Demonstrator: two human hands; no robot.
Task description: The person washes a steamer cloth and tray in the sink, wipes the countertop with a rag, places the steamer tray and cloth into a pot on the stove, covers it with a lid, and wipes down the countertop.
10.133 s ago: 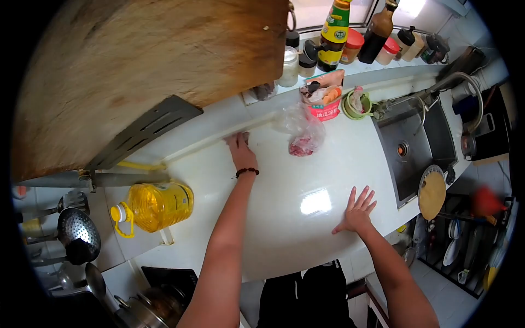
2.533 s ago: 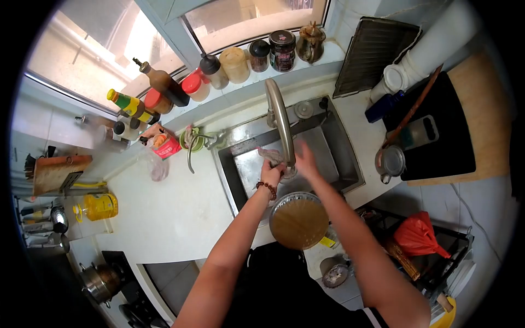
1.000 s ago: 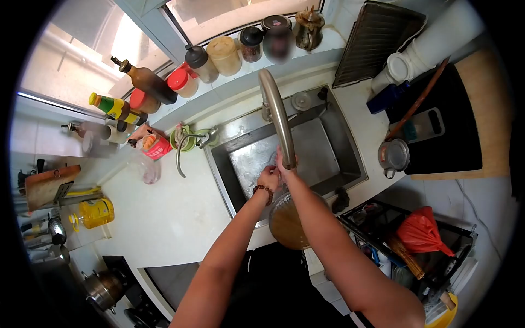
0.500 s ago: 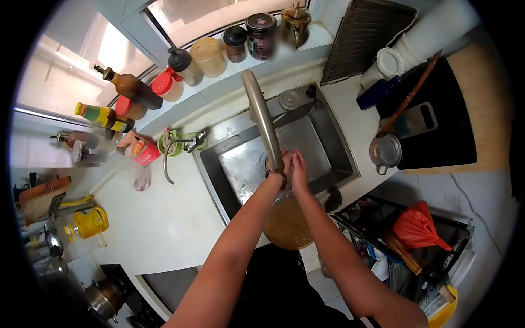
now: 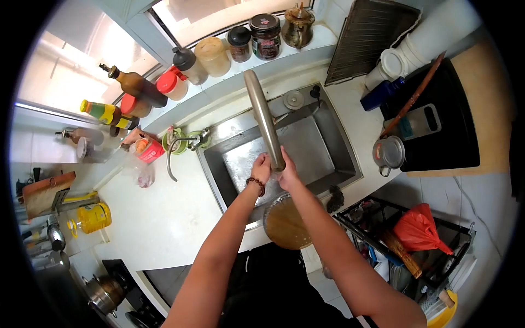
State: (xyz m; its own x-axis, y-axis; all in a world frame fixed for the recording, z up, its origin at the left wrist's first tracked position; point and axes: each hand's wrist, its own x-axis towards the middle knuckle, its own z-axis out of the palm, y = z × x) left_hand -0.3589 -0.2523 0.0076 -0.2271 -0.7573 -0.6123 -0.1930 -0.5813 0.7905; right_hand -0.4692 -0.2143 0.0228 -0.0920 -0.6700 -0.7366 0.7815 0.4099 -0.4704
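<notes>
My left hand [image 5: 261,168], with a dark beaded bracelet [image 5: 256,186] on its wrist, is over the sink [image 5: 306,136], just left of the faucet [image 5: 263,117]. Its fingers are curled in, and no object shows in them. My right hand [image 5: 289,172] is beside the faucet's end, partly hidden behind it. A stretched finger shows along the spout, and I see nothing held. Below both hands, a round bowl of brownish liquid [image 5: 284,221] is at the sink's front edge, partly covered by my right forearm.
A small hooked tap [image 5: 174,158] stands left of the sink. Bottles and jars [image 5: 213,54] line the windowsill. A metal cup [image 5: 389,153] and a dark scrubber [image 5: 335,198] are on the right. A dish rack with a red bag [image 5: 418,229] stands at lower right.
My hands were together under the faucet and have moved apart. The left has shifted left with its fingers curled; the right has come slightly closer, behind the spout.
</notes>
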